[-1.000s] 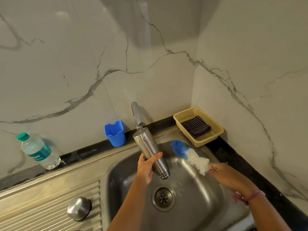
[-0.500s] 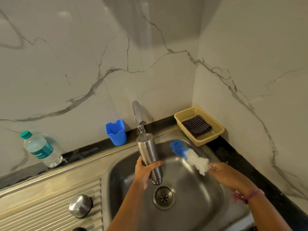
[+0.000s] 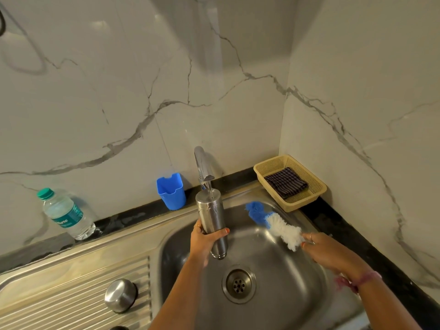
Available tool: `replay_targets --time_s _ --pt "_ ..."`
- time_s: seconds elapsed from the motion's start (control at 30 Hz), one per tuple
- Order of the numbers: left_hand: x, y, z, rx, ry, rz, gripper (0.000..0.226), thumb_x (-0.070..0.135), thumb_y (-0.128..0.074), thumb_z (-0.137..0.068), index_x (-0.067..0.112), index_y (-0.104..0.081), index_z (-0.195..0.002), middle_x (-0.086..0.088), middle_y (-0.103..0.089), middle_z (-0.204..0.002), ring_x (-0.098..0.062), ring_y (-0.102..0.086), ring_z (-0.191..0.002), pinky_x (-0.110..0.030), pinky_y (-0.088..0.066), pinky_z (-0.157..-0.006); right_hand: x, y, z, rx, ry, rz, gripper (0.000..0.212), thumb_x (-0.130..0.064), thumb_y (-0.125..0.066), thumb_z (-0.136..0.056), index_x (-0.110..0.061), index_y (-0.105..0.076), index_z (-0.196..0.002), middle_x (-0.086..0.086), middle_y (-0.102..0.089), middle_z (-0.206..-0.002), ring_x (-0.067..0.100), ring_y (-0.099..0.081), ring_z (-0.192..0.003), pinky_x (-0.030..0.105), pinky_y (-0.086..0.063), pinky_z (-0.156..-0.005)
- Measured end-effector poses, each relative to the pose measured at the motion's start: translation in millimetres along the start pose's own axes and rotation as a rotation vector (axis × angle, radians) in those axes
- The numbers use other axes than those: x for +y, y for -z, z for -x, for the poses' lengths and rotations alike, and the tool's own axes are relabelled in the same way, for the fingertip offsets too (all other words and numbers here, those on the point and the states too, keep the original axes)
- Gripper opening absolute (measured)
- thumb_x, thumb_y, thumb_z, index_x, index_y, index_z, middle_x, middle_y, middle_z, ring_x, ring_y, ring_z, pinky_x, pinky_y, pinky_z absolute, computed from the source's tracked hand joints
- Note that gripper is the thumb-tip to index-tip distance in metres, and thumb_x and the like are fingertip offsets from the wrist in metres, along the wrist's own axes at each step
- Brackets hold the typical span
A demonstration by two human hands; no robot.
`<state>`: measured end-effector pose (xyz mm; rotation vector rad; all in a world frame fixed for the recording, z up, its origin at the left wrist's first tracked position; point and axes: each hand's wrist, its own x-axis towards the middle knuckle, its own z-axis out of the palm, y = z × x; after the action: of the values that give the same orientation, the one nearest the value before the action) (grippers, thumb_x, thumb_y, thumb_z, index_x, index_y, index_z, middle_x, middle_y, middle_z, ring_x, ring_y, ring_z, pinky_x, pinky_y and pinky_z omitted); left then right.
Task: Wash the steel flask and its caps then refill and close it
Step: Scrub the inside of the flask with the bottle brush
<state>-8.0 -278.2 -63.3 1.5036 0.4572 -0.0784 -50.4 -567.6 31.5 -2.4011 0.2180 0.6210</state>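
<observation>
1. Head view, centre of frame: the left hand (image 3: 206, 244) is wrapped round the lower body of the plain cylindrical steel flask (image 3: 212, 220), thumb across the front, holding it near upright over the stainless steel sink basin (image 3: 297, 294).
2. The flask mouth sits directly under the chrome tap spout (image 3: 202, 167); a thin stream of water appears to enter the opening. Judged step: taking in water to rinse the inside.
3. Right of centre, the right hand (image 3: 326, 251) pinches the near end of the blue-and-white bristle bottle brush (image 3: 273, 222), which points away up-left over the basin, apart from the flask.
4. Lower left of frame: a domed steel cap (image 3: 121, 295) rests on the ribbed steel drainboard (image 3: 71, 294). A second cap may lie at the bottom edge; I cannot tell.
5. Recommendations: keep the mouth centred under the stream, so that water does not run down the wall onto the grip. Fill only partly before bringing in the brush, or it will overflow. Enter the brush in line with the flask axis.
6. Risk: wet steel is likely slippery; a firm wrap low on the body is advised.
7. Caps judged not yet rinsed; refill and closing outstanding.
</observation>
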Motion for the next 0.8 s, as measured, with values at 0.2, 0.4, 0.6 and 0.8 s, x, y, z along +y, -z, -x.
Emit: replay_targets --time_s 0.2,0.4,0.6,0.8 --pt "5 5 -9 -0.082 -0.022 -0.118 0.097 0.005 -0.091 -0.06 0.031 -0.038 -0.136 0.0 -0.057 -0.128 -0.017 -0.057 -0.113 -0.041 -0.049 -0.097 3 -1 -2 0.005 -0.006 -0.025 0.043 -0.023 -0.04 -0.102 -0.015 -0.04 -0.143 0.005 -0.059 -0.118 0.012 -0.055 -0.093 0.027 -0.044 -0.087" --pt "23 7 -15 -0.242 -0.06 -0.236 0.144 0.002 -0.091 -0.059 0.045 0.008 -0.154 0.004 -0.049 -0.137 -0.02 -0.049 -0.126 -0.055 -0.036 -0.113 1 1 -3 0.003 -0.009 -0.027 0.045 -0.023 -0.04 -0.102 -0.013 -0.037 -0.145 0.008 -0.057 -0.127 0.012 -0.053 -0.096 0.027 -0.043 -0.089" --pt "49 -1 -25 -0.317 -0.071 -0.309 0.149 -0.002 -0.088 -0.064 0.045 0.026 -0.148 0.013 -0.051 -0.118 -0.013 -0.052 -0.112 -0.054 -0.038 -0.111 -7 3 -2 0.007 -0.01 -0.048 0.044 -0.022 -0.039 -0.102 -0.013 -0.038 -0.145 0.003 -0.057 -0.114 0.005 -0.054 -0.083 0.021 -0.041 -0.078" --pt "59 -5 -30 -0.329 -0.05 -0.345 0.148 -0.004 -0.086 -0.065 0.041 0.026 -0.15 0.008 -0.041 -0.129 -0.017 -0.043 -0.118 -0.054 -0.043 -0.105 -7 5 0 -0.005 -0.023 -0.054 0.041 -0.019 -0.038 -0.102 -0.01 -0.041 -0.142 -0.009 -0.055 -0.083 0.002 -0.053 -0.071 0.009 -0.038 -0.059"
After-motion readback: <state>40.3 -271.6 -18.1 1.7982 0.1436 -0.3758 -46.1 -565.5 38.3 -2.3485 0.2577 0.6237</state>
